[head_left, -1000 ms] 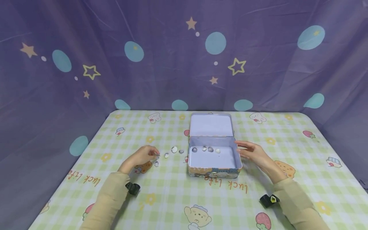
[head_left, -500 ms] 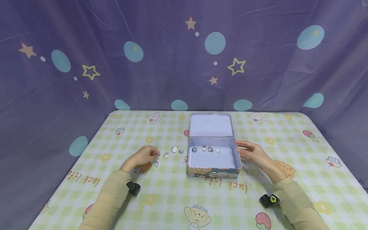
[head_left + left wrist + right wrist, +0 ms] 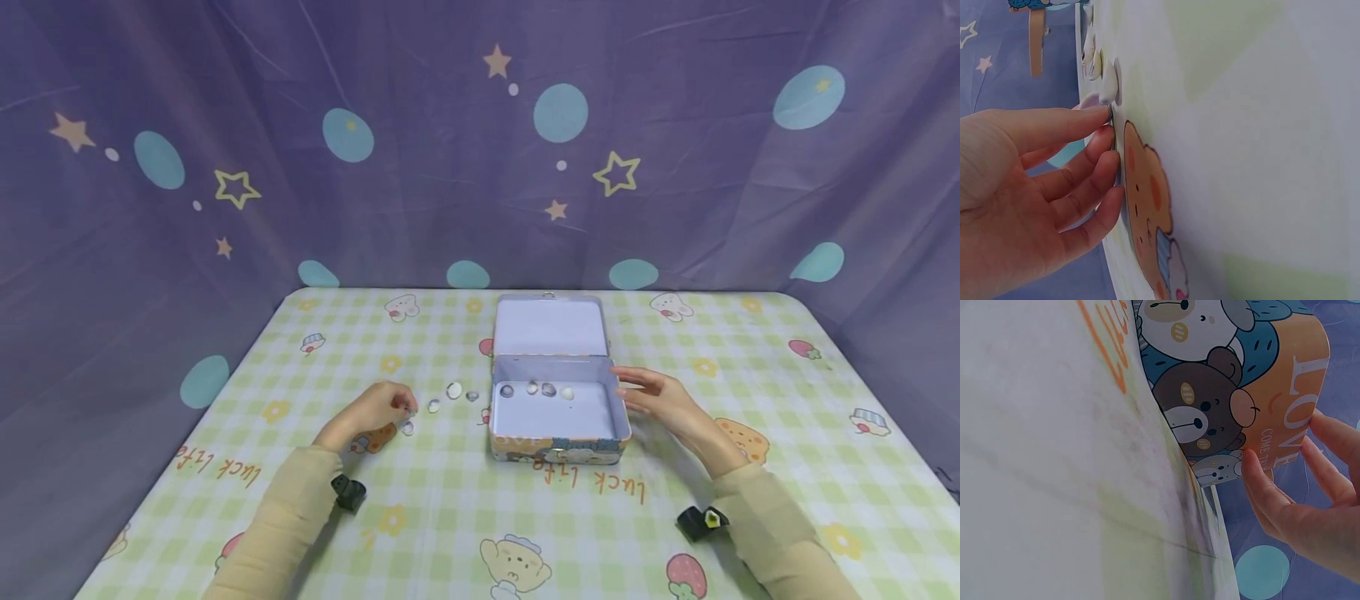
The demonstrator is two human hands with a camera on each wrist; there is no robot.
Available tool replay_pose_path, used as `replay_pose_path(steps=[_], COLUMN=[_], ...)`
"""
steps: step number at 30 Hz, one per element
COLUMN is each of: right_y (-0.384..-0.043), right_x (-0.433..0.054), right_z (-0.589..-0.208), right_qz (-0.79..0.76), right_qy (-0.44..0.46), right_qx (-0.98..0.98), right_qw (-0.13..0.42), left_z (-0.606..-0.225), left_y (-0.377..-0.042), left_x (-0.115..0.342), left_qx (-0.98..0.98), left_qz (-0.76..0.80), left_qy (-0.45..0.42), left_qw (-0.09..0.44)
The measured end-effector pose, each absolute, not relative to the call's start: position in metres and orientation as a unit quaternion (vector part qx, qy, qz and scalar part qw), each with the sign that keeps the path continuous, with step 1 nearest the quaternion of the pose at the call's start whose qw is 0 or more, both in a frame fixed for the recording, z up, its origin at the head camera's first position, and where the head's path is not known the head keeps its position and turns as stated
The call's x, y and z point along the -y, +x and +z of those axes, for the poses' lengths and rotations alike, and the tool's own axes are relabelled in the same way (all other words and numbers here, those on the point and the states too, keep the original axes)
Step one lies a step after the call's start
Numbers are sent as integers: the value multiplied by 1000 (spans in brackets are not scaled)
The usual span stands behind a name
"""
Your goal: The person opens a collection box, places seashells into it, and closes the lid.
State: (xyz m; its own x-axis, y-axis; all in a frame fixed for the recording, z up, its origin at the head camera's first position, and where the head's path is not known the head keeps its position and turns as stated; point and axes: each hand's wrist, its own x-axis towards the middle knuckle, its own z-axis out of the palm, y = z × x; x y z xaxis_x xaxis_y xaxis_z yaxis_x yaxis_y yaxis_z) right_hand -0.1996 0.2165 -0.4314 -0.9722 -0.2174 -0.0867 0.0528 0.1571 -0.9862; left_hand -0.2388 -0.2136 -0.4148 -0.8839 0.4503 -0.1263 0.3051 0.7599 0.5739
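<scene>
Left hand [image 3: 379,407] down at the cloth [image 3: 442,521], fingers bent by the loose shells [image 3: 454,390] left of the box [image 3: 558,451]; can't tell if one is pinched. Right hand [image 3: 663,401], fingers apart, touches the box's right side; four shells [image 3: 549,389] inside.

Left fingers [image 3: 1088,190] bent at cloth [image 3: 1260,175]; pale shells [image 3: 1109,84] just beyond; orange print [image 3: 1141,181] alongside

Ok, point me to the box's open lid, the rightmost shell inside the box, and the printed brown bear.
Open lid [image 3: 550,327]: head view, middle of its pale inner face.
Rightmost shell [image 3: 567,393]: head view, its upper face.
Printed brown bear [image 3: 1199,410]: right wrist view, its face.
</scene>
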Motion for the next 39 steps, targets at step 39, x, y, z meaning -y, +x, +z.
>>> replay_pose_path(steps=[39], right_y=[-198], right_x=[-215], right_z=[-428], right_qz=[-655], right_qy=[-61], right_qx=[-746], right_qw=[101], left_z=[-384], left_y=[-249], left_x=[172], left_qx=[-914], left_qz=[309], left_qy=[248], left_qw=[89])
